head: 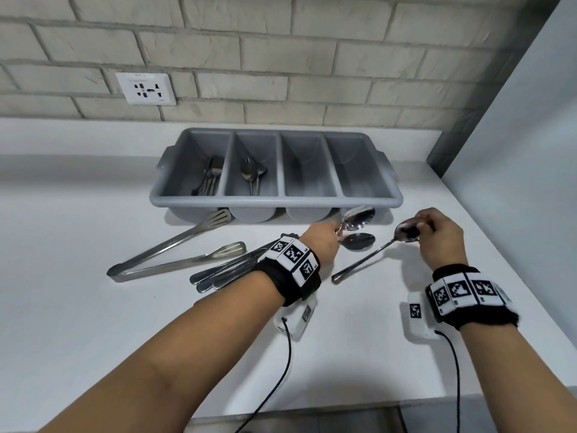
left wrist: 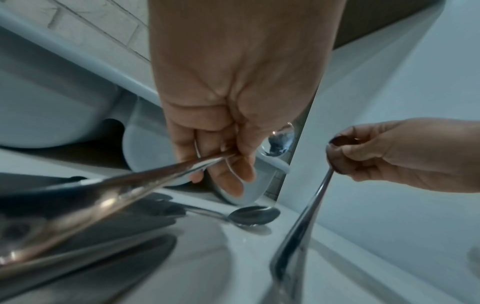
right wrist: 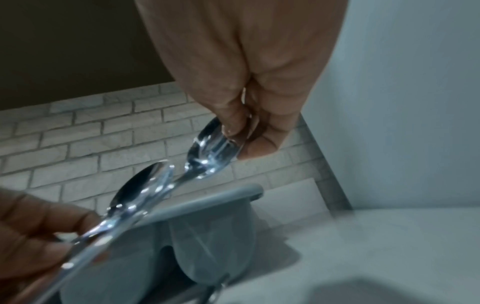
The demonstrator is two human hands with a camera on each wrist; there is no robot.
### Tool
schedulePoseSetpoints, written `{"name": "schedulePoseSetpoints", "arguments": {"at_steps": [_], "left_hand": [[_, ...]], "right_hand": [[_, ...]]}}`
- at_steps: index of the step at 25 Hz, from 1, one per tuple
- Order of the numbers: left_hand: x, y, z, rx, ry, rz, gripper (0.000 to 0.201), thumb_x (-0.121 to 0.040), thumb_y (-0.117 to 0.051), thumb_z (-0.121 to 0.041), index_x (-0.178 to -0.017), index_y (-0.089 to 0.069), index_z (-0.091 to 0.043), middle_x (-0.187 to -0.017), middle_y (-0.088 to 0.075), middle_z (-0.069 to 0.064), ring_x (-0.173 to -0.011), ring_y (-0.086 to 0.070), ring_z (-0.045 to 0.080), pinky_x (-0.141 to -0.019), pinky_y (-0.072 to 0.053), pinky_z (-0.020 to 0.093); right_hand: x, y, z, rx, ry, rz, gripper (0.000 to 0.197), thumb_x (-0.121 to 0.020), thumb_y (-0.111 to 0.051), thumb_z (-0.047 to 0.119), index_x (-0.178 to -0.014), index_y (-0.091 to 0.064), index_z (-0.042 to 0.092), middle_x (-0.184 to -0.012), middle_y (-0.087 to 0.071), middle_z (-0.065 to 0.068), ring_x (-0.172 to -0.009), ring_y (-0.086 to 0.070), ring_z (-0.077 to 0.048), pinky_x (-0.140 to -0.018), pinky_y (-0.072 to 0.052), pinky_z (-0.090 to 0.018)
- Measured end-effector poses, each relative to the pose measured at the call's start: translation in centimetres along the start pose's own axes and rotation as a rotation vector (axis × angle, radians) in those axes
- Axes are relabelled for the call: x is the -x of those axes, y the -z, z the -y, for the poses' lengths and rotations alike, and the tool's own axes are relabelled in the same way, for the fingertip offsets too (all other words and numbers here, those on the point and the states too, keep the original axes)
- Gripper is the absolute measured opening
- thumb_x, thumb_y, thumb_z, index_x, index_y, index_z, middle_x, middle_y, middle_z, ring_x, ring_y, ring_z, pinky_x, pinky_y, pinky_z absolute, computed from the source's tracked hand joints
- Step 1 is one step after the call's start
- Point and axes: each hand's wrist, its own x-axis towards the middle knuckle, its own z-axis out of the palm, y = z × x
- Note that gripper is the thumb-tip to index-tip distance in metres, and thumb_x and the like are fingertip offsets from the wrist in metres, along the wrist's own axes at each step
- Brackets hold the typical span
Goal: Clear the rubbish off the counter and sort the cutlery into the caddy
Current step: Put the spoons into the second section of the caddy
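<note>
A grey four-compartment caddy (head: pixel 274 200) stands at the back of the white counter, with forks (head: pixel 210 176) in its leftmost slot and spoons (head: pixel 251 175) in the second. My left hand (head: pixel 324 242) grips a bunch of spoons (head: pixel 359 217) by their necks, bowls raised just in front of the caddy. My right hand (head: pixel 437 237) pinches the bowl of another spoon (head: pixel 365 259), whose handle slopes down to the counter. One more spoon (head: pixel 359 241) lies on the counter between the hands. In the left wrist view the held handles (left wrist: pixel 145 181) run toward the camera.
Metal tongs (head: pixel 175 248) lie on the counter left of my left wrist. A wall socket (head: pixel 145 89) sits in the brick wall behind. A white side panel (head: pixel 515 151) bounds the counter on the right. The counter's front edge (head: pixel 312 407) runs below my forearms.
</note>
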Motion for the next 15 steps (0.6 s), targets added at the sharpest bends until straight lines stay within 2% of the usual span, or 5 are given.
{"name": "schedulePoseSetpoints", "arguments": {"at_steps": [4,7,11,13,15], "left_hand": [[-0.1,0.6,-1.4,0.371,-0.028,0.046,0.026,-0.089,-0.039,0.001,-0.094,-0.061,-0.013,-0.067,-0.053,-0.001,-0.067,-0.058,0.021,-0.063,-0.045,0.023],[0.7,0.7,-1.3,0.657,0.04,0.105,0.024,-0.097,-0.037,-0.014,-0.08,-0.051,-0.022,-0.066,-0.056,0.0,-0.037,-0.054,0.005,-0.046,-0.037,0.021],[1.2,1.8,-0.2,0.787,0.111,0.041,0.022,-0.099,-0.033,-0.026,-0.101,-0.053,-0.017,-0.066,-0.049,0.0,-0.051,-0.04,0.013,-0.045,-0.033,0.021],[1.2,2.5,0.8,0.706,0.092,0.029,0.026,-0.096,-0.04,-0.023,-0.111,-0.058,-0.012,-0.065,-0.047,0.0,-0.052,-0.039,0.014,-0.047,-0.031,0.022],[1.6,3.0,1.8,0.71,0.073,0.067,0.028,-0.092,-0.044,-0.01,-0.117,-0.058,-0.008,-0.063,-0.046,0.001,-0.05,-0.039,0.013,-0.046,-0.032,0.021]], "right_hand": [[-0.3,-2.1,3.1,-0.113,0.128,0.098,0.025,-0.086,-0.046,-0.007,-0.089,-0.059,0.014,-0.086,-0.058,-0.008,-0.079,-0.052,-0.021,-0.074,-0.047,-0.022],[0.0,-3.9,5.4,-0.167,0.138,0.099,0.025,-0.086,-0.046,-0.008,-0.103,-0.059,0.007,-0.09,-0.059,-0.006,-0.076,-0.055,-0.016,-0.073,-0.046,-0.013],[0.0,-6.3,7.5,-0.147,0.108,0.122,0.037,-0.086,-0.052,-0.002,-0.122,-0.05,0.008,-0.08,-0.055,0.0,-0.065,-0.05,-0.006,-0.06,-0.039,-0.003],[-0.1,-7.3,8.1,-0.142,0.1,0.14,0.03,-0.087,-0.054,0.003,-0.117,-0.056,0.006,-0.092,-0.061,-0.006,-0.069,-0.053,-0.011,-0.06,-0.04,-0.004],[-0.1,-7.9,8.9,-0.226,0.037,0.158,0.014,-0.087,-0.056,0.006,-0.101,-0.061,0.007,-0.082,-0.06,-0.004,-0.062,-0.053,-0.012,-0.047,-0.04,-0.004]]}}
